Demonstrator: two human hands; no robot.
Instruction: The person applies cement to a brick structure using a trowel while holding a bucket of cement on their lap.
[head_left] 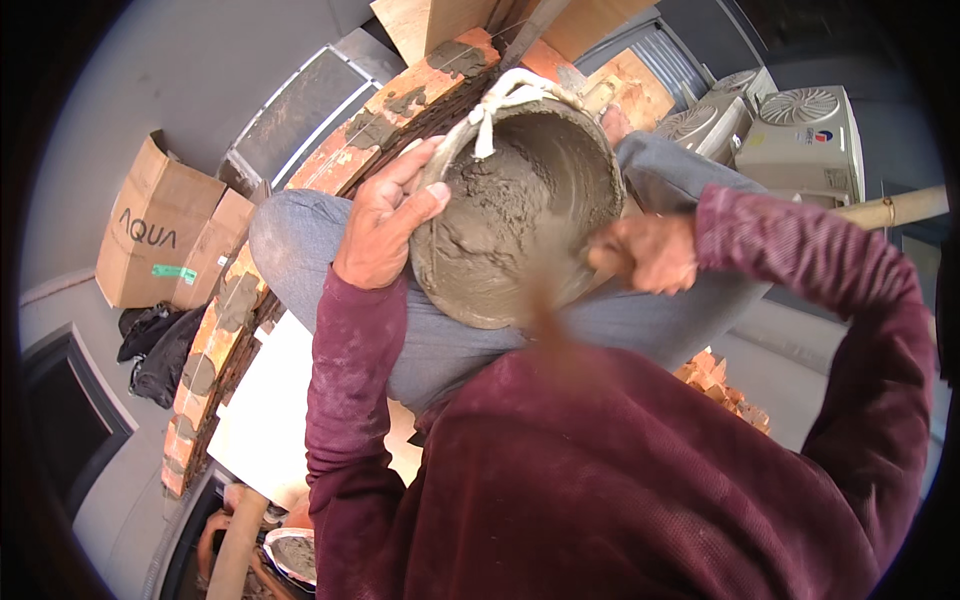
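A round bucket (515, 190) of wet grey mortar, with a pale tied handle, rests across my bent knees in grey trousers (300, 240). My left hand (390, 215) grips its left rim, thumb over the top edge. At the bucket's lower right, my right hand (645, 255) is closed round the handle of what looks like a trowel (550, 325); its blade is smeared by motion.
A brick ledge (205, 380) with mortar dabs runs along the left. Around me are cardboard boxes (150, 220), black bags (165, 365), air-conditioner units (795, 135), a bamboo pole (875, 212) and broken bricks (720, 390). Another person's arm (210, 545) shows near a second mortar container (295, 555).
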